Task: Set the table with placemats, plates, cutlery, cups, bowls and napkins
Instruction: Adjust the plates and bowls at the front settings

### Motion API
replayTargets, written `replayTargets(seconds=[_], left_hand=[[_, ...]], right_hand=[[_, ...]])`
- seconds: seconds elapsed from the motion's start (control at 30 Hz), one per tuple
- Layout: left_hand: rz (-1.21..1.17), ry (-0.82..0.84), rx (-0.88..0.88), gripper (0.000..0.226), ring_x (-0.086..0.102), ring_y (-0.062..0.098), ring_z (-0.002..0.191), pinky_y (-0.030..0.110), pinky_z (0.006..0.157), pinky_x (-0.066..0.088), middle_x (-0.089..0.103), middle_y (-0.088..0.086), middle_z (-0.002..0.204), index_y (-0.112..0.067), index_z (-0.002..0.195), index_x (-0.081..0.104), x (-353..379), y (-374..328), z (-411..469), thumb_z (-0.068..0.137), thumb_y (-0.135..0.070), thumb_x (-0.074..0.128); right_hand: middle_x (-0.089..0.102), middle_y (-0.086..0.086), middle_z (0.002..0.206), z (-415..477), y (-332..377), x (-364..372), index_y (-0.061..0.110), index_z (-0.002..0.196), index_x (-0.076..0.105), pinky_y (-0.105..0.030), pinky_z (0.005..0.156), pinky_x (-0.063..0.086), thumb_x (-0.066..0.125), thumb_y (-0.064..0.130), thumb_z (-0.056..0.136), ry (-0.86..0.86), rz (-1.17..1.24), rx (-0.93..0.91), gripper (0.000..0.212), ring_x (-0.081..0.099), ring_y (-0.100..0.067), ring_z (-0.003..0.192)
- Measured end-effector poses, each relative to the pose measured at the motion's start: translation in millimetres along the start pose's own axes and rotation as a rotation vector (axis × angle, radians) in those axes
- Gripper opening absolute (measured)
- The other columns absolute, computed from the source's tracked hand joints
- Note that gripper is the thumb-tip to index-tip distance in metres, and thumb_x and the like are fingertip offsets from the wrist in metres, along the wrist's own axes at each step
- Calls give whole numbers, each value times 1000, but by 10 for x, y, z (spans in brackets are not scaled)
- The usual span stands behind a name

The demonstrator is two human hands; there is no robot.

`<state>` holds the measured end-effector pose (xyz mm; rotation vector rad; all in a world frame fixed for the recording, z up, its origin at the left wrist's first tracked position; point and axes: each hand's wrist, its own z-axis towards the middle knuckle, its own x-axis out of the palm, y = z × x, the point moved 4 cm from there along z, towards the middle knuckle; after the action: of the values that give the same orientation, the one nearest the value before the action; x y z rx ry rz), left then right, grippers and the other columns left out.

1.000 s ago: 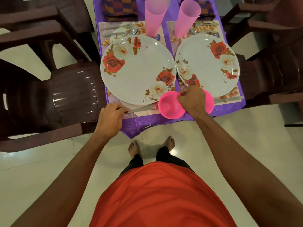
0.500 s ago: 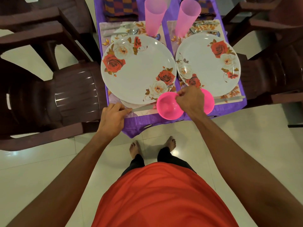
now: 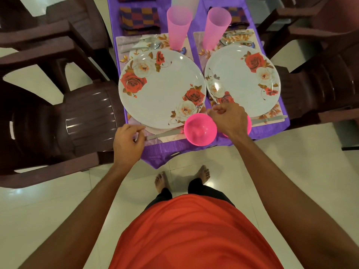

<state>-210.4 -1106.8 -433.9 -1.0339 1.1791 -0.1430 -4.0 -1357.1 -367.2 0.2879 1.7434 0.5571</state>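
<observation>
Placing: the bowls look like the step in hand. The left bowl sits at the near right rim of the left plate, seemingly close to the table's near edge.
Right bowl: further right of the left plate, mostly hidden under the right hand.
Right hand: fingers curled, fingertips just beside the left bowl's rim. Whether they pinch a rim, I cannot tell.
Left hand: at the near left of the left plate, fingers loosely curled just beside the handle of the knife. I cannot tell if they touch it.
Doing it well: take each bowl by its rim and slide it back from the edge, onto its own mat and clear of plate rim and knife. Keep the other hand off the cutlery so nothing shifts.
Plates: two, counting the right plate.
Bowls: two, both pink.
Cups: two pink, the left cup and the right cup, beyond the left plate. A paler shape behind may be a third.
Mats: two, the left mat and the right mat.
Knives: two, counting the second knife.
Napkins: two checked ones, the left napkin and the right napkin. More are cut off beyond.
Spoons, forks: some on each mat's far edge, too overlapped to count.
</observation>
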Motion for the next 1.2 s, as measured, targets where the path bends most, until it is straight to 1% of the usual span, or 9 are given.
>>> replayTargets(seconds=[0.1,0.17,0.23,0.33,0.43,0.57,0.73,0.97,1.2], left_hand=[[-175,-84,-205,25,61,14,96,28,84,52,63,0,108,-14,120,68,-80,35,202,96,-16,60],[-229,-117,-320,30,60,10,92,17,79,49,63,3,112,-14,126,64,-113,63,398,96,-16,60],[-253,-108,-404,36,59,9,92,17,78,48,61,5,117,-16,132,58,-105,70,589,96,-18,63],[-257,-92,-504,41,62,17,103,33,88,55,58,5,125,-17,133,54,-51,113,786,94,-19,67],[-286,-98,-588,45,63,17,104,41,93,56,63,5,124,-17,137,51,-45,168,867,95,-19,65],[-267,-143,-568,36,65,15,92,38,86,58,67,7,113,-14,131,59,-41,187,898,95,-17,64],[-301,-158,-610,32,63,15,94,30,79,55,66,0,107,-16,128,59,24,138,946,96,-14,61],[-388,-141,-651,22,69,17,95,44,87,60,69,-4,97,-27,110,64,22,280,1025,96,-10,61],[-457,-153,-692,25,70,17,95,43,85,60,71,0,101,-18,120,65,8,273,1129,97,-7,60]], right_hand=[[76,0,86,93,0,-19,18,84,79,-31,77,51,64,37,89,-14,14,10,24,67,-20,78],[75,-5,100,240,-10,23,16,84,78,-28,77,46,64,35,88,9,4,44,25,68,-26,89],[74,-9,96,392,34,77,9,84,78,-31,81,47,64,32,88,75,-25,71,27,66,-28,100],[64,-11,61,561,123,196,1,68,71,-34,79,53,67,25,86,164,-72,76,31,59,-21,63],[46,-1,45,660,180,300,6,57,60,-23,56,42,67,21,87,207,-125,96,34,42,-11,45],[48,-1,49,799,169,332,1,69,68,-21,46,26,68,20,85,251,-175,130,25,45,-11,45],[50,-1,49,876,83,342,4,63,65,-22,46,28,68,23,84,260,-178,123,28,50,-18,49],[40,0,42,829,130,482,11,47,48,-22,46,26,65,2,73,249,-53,126,33,37,-15,39],[57,-15,52,840,143,529,-3,60,66,-25,49,36,62,0,70,204,23,156,11,48,-19,46]])
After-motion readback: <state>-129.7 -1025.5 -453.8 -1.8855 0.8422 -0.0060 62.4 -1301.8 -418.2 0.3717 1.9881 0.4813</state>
